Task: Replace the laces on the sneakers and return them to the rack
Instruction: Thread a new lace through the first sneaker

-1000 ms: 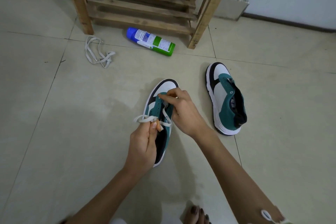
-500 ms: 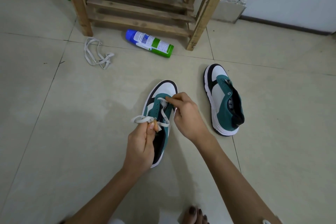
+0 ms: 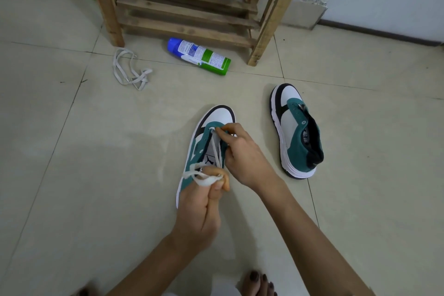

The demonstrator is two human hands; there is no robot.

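Toes (image 3: pixel 258 282) peek in nearest, behind the heel of the near sneaker (image 3: pixel 221 115). Trouble could start with the left hand (image 3: pixel 199 211): if it tugs too hard, the lace (image 3: pixel 201 179) could slip back out of the holes. That hand is curled tight over the sneaker's heel end, pinching a bunch of lace. The right hand (image 3: pixel 242 151) pinches the lace at the front holes with finger and thumb. Right of this sneaker lies the other sneaker (image 3: pixel 292 113), with no lace. Past its toe lie a loose lace (image 3: pixel 129 72), a spray can (image 3: pixel 199 56), then the rack (image 3: pixel 187 11).
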